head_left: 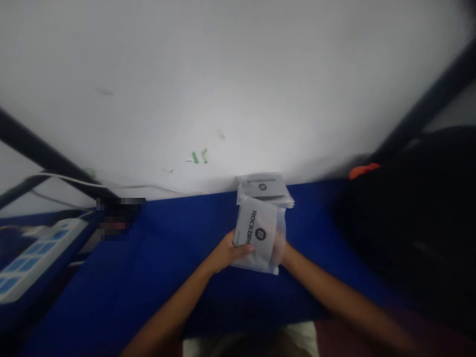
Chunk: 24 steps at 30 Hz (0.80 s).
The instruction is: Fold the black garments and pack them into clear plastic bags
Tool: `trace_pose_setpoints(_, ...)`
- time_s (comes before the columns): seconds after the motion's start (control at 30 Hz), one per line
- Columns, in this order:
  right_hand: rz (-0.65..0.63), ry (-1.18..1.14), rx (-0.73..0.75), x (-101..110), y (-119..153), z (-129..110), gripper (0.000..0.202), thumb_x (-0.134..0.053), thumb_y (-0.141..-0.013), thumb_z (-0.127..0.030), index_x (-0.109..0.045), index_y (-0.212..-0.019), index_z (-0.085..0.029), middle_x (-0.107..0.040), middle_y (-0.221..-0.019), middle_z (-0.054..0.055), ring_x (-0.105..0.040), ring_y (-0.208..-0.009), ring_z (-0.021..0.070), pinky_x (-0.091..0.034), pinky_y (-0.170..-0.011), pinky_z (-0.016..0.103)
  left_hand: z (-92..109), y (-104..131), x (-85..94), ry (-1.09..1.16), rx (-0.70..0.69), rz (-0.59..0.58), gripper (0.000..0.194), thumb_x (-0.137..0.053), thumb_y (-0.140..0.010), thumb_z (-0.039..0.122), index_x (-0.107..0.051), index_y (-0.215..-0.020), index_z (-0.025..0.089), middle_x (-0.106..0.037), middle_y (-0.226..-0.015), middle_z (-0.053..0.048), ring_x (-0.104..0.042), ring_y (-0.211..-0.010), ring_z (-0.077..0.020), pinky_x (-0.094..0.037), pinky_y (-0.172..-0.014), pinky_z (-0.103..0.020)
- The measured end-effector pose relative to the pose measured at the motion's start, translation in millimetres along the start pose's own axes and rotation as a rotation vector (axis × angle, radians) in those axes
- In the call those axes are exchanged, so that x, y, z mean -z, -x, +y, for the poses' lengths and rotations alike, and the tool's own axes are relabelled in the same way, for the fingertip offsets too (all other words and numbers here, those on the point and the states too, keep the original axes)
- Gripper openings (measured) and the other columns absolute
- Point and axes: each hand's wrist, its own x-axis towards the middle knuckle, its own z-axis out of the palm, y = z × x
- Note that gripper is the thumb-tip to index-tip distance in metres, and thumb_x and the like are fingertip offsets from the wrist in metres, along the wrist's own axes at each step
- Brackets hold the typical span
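Head view: left hand (225,252) grips the near-left side of a frosted printed pouch (260,235), thumb across its front; right hand (281,249) is at the clear edge opposite, its fingers blurred through the film, so whether they pinch it, lie behind or reach inside cannot be told. Pouch sits between the hands above the blue surface (167,263), similar pouches (262,187) stacked just beyond them. Handling probably calls for a light, flat left thumb and even support from the right, lest the thin film crease.
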Motion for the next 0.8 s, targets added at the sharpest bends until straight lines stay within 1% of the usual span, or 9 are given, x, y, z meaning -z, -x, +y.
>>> trace_pose_setpoints(0.13,0.007,-0.056,-0.027,-1.1,10.8,-18.0,0.04,-0.072,-0.076,-0.043,-0.067,-0.107,-0.017,-0.074,-0.093,0.008,-0.069,-0.095,0.0295,-0.053,-0.089,0.046,8.4,7.8,13.8,-0.008,0.035,-0.047,0.04,-0.078,-0.074,0.034,-0.069,-0.106,0.013,-0.073,-0.102,-0.011,-0.069,-0.093,-0.0249,-0.053,-0.085,-0.036)
trace_pose_setpoints(0.23,0.0,0.116,0.074,2.9,28.7,-33.0,0.041,-0.074,-0.078,-0.033,-0.064,-0.115,-0.019,-0.072,-0.106,0.009,-0.067,-0.105,0.0273,-0.049,-0.098,0.047,16.5,12.3,22.1,0.018,0.03,-0.011,0.041,-0.08,-0.071,0.032,-0.069,-0.106,0.013,-0.074,-0.1,-0.011,-0.07,-0.089,-0.0246,-0.054,-0.079,-0.034)
trace_pose_setpoints(0.3,0.017,0.346,0.201,8.1,48.0,-35.3,0.036,-0.067,-0.085,-0.032,-0.061,-0.118,-0.02,-0.07,-0.112,0.009,-0.065,-0.108,0.0254,-0.049,-0.099,0.046,20.0,14.5,25.6,0.057,0.016,0.054,0.043,-0.082,-0.069,0.031,-0.069,-0.106,0.013,-0.074,-0.103,-0.011,-0.07,-0.086,-0.0241,-0.055,-0.076,-0.033)
trace_pose_setpoints(0.4,0.275,0.865,0.526,14.8,83.5,-25.8,0.045,-0.06,-0.09,-0.026,-0.049,-0.134,-0.025,-0.064,-0.121,0.011,-0.067,-0.095,0.0209,-0.054,-0.088,0.042,22.5,17.0,28.3,0.139,0.023,0.119,0.044,-0.082,-0.069,0.031,-0.069,-0.107,0.014,-0.074,-0.104,-0.011,-0.07,-0.08,-0.0229,-0.055,-0.072,-0.032)
trace_pose_setpoints(0.43,0.297,1.067,0.641,15.5,94.7,-21.1,0.05,-0.061,-0.089,-0.023,-0.046,-0.137,-0.025,-0.062,-0.122,0.013,-0.065,-0.098,0.0221,-0.054,-0.087,0.042,22.8,17.8,28.5,0.16,0.04,0.113,0.043,-0.082,-0.069,0.031,-0.069,-0.106,0.014,-0.074,-0.101,-0.011,-0.07,-0.078,-0.0225,-0.055,-0.07,-0.031)
trace_pose_setpoints(0.5,0.224,1.415,0.838,13.4,112.5,-12.6,0.05,-0.064,-0.087,-0.022,-0.049,-0.135,-0.025,-0.064,-0.117,0.013,-0.065,-0.097,0.0233,-0.055,-0.08,0.038,22.7,19.3,27.6,0.186,0.077,0.064,0.042,-0.082,-0.069,0.031,-0.069,-0.105,0.013,-0.075,-0.097,-0.011,-0.07,-0.075,-0.0219,-0.055,-0.068,-0.031)
trace_pose_setpoints(0.57,0.11,1.636,0.955,7.6,122.6,-6.8,0.041,-0.065,-0.087,-0.021,-0.056,-0.127,-0.024,-0.069,-0.099,0.008,-0.065,-0.081,0.0199,-0.054,-0.067,0.032,21.3,21.0,25.3,0.201,0.111,-0.01,0.044,-0.082,-0.069,0.031,-0.069,-0.106,0.012,-0.074,-0.098,-0.012,-0.07,-0.077,-0.0223,-0.055,-0.068,-0.03)
trace_pose_setpoints(0.67,0.037,1.722,1.046,-3.3,126.6,-2.0,0.027,-0.063,-0.088,-0.014,-0.063,-0.114,-0.02,-0.067,-0.073,0.0,-0.058,-0.06,0.0137,-0.047,-0.056,0.028,15.0,23.0,21.7,0.216,0.196,-0.039,0.046,-0.083,-0.069,0.033,-0.068,-0.106,0.011,-0.074,-0.098,-0.012,-0.07,-0.078,-0.0217,-0.055,-0.067,-0.028)
trace_pose_setpoints(0.8,0.045,1.719,1.025,-13.1,125.6,2.9,0.018,-0.059,-0.091,-0.019,-0.064,-0.108,-0.017,-0.071,-0.077,0.003,-0.063,-0.065,0.0162,-0.048,-0.059,0.031,3.3,20.0,21.2,0.278,0.318,0.107,0.044,-0.084,-0.065,0.033,-0.068,-0.1,0.012,-0.073,-0.083,-0.008,-0.068,-0.066,-0.0184,-0.052,-0.057,-0.024)
